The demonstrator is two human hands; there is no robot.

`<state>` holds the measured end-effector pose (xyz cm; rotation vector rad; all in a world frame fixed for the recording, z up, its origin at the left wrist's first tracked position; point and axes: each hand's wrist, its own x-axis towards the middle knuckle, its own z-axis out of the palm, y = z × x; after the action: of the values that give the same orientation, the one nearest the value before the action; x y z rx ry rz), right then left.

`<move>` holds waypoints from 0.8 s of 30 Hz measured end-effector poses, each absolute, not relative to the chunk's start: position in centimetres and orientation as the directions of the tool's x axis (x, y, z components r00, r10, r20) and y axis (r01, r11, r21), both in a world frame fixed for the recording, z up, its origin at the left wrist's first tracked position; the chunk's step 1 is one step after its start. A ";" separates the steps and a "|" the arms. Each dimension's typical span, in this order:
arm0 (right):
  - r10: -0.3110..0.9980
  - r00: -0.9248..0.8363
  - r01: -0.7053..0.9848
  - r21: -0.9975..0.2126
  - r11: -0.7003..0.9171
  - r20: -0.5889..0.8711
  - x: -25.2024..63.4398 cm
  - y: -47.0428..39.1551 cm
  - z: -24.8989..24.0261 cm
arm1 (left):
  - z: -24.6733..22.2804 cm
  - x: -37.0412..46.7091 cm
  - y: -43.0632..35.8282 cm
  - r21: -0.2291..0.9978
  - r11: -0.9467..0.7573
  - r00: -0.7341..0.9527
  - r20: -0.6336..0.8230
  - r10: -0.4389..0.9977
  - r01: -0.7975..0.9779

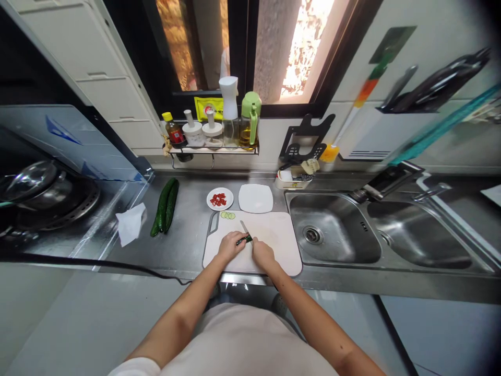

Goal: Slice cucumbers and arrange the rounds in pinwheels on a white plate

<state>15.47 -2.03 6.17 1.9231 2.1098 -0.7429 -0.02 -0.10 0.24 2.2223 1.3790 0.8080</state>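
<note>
At far left, a pot with a glass lid [33, 180] sat on the stove. On the stainless-steel desk [129, 261], a crumpled white paper sheet [131, 224] lay left of two whole cucumbers [165, 207], placed side by side and touching. A round white plate [213, 206] carried chopped red pieces [218, 199], just behind the cutting board [274, 240]. Thin, pale green slices [227, 215] overlapped near the board's back left corner. The left hand [230, 246] was above the board's middle, its fingers closed on a dark green cucumber piece [249, 238]; how much of the piece lay beneath them could not be told. The knife [244, 226] met the piece, its blade pointing away from the person and slightly leftward. Behind the board stood an empty, squarish white plate [255, 198]. The right hand [263, 254] gripped the knife handle, its fingers wrapped closed. Rightward, a double-basin sink [336, 230] adjoined the board.
</note>
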 end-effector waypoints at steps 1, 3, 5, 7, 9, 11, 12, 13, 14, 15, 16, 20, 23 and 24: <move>0.873 -0.138 0.972 -0.232 0.030 -0.467 15.6 -2.2 6.2 | 0.2 0.0 -0.1 0.605 -0.433 0.346 0.262 0.901 0.668; 0.867 -0.135 0.973 -0.229 0.025 -0.479 15.7 -2.5 6.3 | 0.2 0.0 -0.1 0.607 -0.433 0.348 0.261 0.901 0.667; 0.862 -0.131 0.975 -0.220 0.023 -0.490 15.9 -2.8 6.5 | 0.1 0.0 -0.1 0.609 -0.431 0.350 0.256 0.901 0.665; 0.856 -0.124 0.978 -0.205 0.021 -0.501 16.0 -3.1 6.6 | 0.1 0.0 -0.1 0.610 -0.428 0.350 0.250 0.903 0.667; 0.850 -0.120 0.981 -0.195 0.021 -0.513 16.1 -3.4 6.8 | 0.0 0.0 0.0 0.609 -0.425 0.349 0.247 0.904 0.670; 0.847 -0.122 0.981 -0.192 0.024 -0.517 16.3 -3.7 6.9 | -0.1 0.0 0.0 0.606 -0.423 0.348 0.244 0.905 0.674; 0.846 -0.121 0.982 -0.190 0.024 -0.519 16.4 -4.0 6.9 | -0.1 -0.1 0.0 0.605 -0.422 0.348 0.244 0.905 0.675; 0.845 -0.119 0.982 -0.188 0.023 -0.521 16.5 -4.2 6.9 | -0.1 -0.1 0.0 0.604 -0.422 0.347 0.244 0.905 0.676; 0.844 -0.116 0.983 -0.185 0.020 -0.523 16.6 -4.4 6.9 | -0.1 -0.1 0.0 0.603 -0.423 0.348 0.244 0.905 0.677; 0.844 -0.114 0.983 -0.183 0.019 -0.524 16.8 -4.6 6.9 | -0.1 -0.1 0.0 0.602 -0.424 0.348 0.245 0.905 0.677; 0.843 -0.111 0.983 -0.181 0.017 -0.526 16.9 -4.9 6.9 | -0.1 -0.1 0.0 0.602 -0.424 0.349 0.245 0.904 0.676; 0.845 -0.107 0.985 -0.172 0.018 -0.523 17.2 -5.6 6.8 | -0.1 -0.1 0.0 0.603 -0.425 0.351 0.244 0.904 0.676; 0.849 -0.109 0.985 -0.172 0.021 -0.517 17.3 -6.0 6.6 | 0.0 -0.1 -0.1 0.608 -0.421 0.350 0.239 0.906 0.673; 0.849 -0.111 0.985 -0.174 0.023 -0.516 17.4 -6.1 6.6 | 0.0 -0.1 -0.1 0.611 -0.419 0.351 0.236 0.906 0.672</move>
<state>17.41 -6.13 6.57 1.8907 2.0341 -0.7229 -0.08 -0.09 0.01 2.2095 1.3805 0.7769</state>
